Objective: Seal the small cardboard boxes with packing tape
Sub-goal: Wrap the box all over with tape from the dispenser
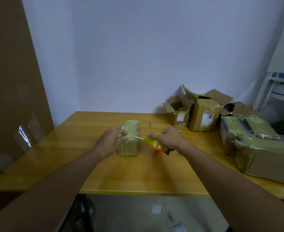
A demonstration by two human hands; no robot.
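Wooden table (pixel 137 173) against pale wall (pixel 121 47)

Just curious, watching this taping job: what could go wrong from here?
The stretched tape strip between box and roll could twist or stick to itself. The box might shift if the left hand loosens. The right hand could pull the roll crooked, wrinkling the seal.
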